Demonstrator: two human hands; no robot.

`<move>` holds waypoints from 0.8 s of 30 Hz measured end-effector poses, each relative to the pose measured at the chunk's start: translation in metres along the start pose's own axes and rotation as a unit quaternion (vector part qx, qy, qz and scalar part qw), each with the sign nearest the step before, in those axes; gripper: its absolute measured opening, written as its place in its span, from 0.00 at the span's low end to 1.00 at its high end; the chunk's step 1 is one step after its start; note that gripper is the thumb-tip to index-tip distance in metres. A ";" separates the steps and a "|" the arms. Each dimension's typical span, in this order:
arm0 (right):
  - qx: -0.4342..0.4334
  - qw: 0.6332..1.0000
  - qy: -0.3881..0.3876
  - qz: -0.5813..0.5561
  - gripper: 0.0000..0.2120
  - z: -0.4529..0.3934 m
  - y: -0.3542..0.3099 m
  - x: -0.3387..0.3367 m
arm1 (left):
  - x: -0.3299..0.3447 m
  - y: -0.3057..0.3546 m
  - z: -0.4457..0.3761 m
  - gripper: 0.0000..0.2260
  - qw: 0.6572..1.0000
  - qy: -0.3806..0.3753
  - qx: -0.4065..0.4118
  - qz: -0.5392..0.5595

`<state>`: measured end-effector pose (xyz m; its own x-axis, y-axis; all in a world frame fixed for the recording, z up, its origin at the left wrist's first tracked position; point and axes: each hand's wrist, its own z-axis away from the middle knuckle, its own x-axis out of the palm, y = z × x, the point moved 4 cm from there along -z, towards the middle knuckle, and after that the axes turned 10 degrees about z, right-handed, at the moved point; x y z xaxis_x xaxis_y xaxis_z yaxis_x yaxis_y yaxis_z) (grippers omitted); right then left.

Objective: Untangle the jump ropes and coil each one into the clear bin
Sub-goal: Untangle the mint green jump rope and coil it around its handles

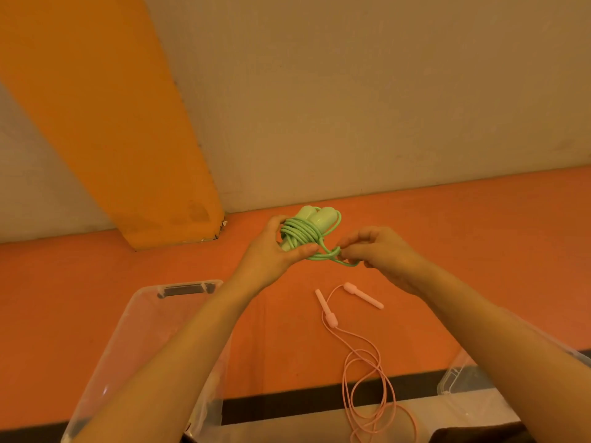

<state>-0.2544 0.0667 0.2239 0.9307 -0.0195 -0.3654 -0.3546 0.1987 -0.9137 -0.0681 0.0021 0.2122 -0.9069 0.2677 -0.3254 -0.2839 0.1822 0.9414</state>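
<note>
A green jump rope (pixel 303 233) is wound in tight turns around its two pale green handles. My left hand (pixel 275 247) grips this bundle from the left, thumb across the coils. My right hand (pixel 374 251) pinches a loose loop of the green cord at the bundle's lower right. Both hands are raised above the orange floor. A pink jump rope (pixel 361 356) lies loose on the floor below my hands, its two handles side by side and its cord trailing in loops toward me. The clear bin (pixel 144 330) stands at lower left, partly behind my left forearm.
An orange pillar (pixel 128 155) meets the floor at the left, against a beige wall (pixel 383 107). A clear lid or second container (pixel 460 378) sits at lower right. A dark strip and a pale floor band run along the bottom.
</note>
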 end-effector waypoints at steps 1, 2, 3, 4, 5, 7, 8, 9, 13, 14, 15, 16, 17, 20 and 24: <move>-0.005 1.000 -0.003 0.013 0.06 0.000 -0.001 -0.001 | -0.001 0.000 0.000 0.25 1.000 0.002 -0.013 0.013; -0.007 1.000 -0.003 0.020 0.06 0.000 -0.002 -0.002 | -0.002 -0.001 -0.001 0.24 0.999 0.007 -0.024 0.028; -0.006 1.000 -0.002 0.022 0.06 0.001 -0.003 -0.003 | -0.003 -0.001 -0.002 0.23 0.999 0.015 -0.030 0.042; -0.003 1.000 0.001 0.020 0.05 0.001 -0.003 -0.002 | -0.003 -0.002 -0.003 0.23 0.998 0.024 -0.030 0.048; 0.003 1.000 0.004 0.015 0.05 0.001 -0.002 -0.001 | -0.003 -0.003 -0.004 0.23 0.998 0.032 -0.028 0.050; 0.024 1.000 0.004 0.001 0.07 0.001 0.001 0.004 | -0.003 -0.004 -0.005 0.23 0.998 0.043 -0.022 0.050; 0.033 0.999 -0.002 -0.003 0.08 0.002 0.003 0.008 | -0.003 -0.005 -0.005 0.23 0.998 0.046 -0.020 0.049; 0.037 0.999 -0.012 -0.005 0.08 0.002 0.005 0.012 | -0.003 -0.005 -0.004 0.23 0.997 0.049 -0.019 0.049; 0.028 0.999 -0.037 -0.008 0.05 0.004 0.009 0.026 | -0.008 -0.004 -0.002 0.22 0.997 0.064 -0.016 0.040; 0.018 0.999 -0.041 -0.010 0.07 0.004 0.010 0.028 | -0.009 -0.004 -0.002 0.22 0.997 0.067 -0.015 0.033; 0.006 0.999 -0.044 -0.013 0.08 0.004 0.009 0.030 | -0.010 -0.004 -0.001 0.21 0.997 0.069 -0.013 0.025; -0.007 0.999 -0.044 -0.015 0.08 0.004 0.008 0.032 | -0.011 -0.004 -0.001 0.22 0.997 0.070 -0.009 0.016; -0.016 0.999 -0.044 -0.012 0.07 0.005 0.008 0.032 | -0.011 -0.003 -0.001 0.22 0.997 0.071 -0.004 0.005; -0.005 0.999 -0.051 0.005 0.07 0.004 0.011 0.033 | -0.010 -0.002 0.000 0.22 0.998 0.069 0.002 -0.010; 0.019 0.998 -0.056 -0.006 0.06 0.004 0.016 0.037 | -0.007 0.001 0.001 0.22 0.997 0.066 0.016 -0.020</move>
<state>-0.2256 0.0727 0.1966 0.9401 0.0863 -0.3297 -0.3408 0.2355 -0.9102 -0.0618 0.0014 0.2155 -0.9285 0.1328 -0.3467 -0.3130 0.2219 0.9235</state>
